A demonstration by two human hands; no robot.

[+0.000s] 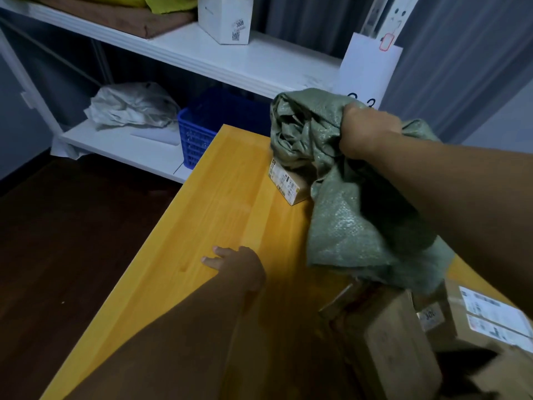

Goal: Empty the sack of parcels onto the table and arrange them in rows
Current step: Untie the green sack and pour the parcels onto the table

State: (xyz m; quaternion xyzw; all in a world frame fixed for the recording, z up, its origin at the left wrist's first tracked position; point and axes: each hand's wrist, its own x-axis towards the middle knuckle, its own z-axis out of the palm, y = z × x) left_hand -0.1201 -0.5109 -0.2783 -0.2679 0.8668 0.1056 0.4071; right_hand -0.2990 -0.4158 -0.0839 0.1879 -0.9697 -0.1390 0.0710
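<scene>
Sack (346,203) hangs clenched in right grip (367,131) above parcels (401,339); left grip (239,267) lies released on table (216,197).

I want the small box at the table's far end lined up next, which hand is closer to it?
Right. The right hand grips the green sack just above the small box; the left hand rests on the table, nearer the person.

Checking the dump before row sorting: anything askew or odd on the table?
Yes. The brown parcels lie heaped and tilted at the table's near right end, not in rows. One small labelled box sits apart, skewed to the table edge, partly hidden by the crumpled green sack that the right hand grips.
</scene>
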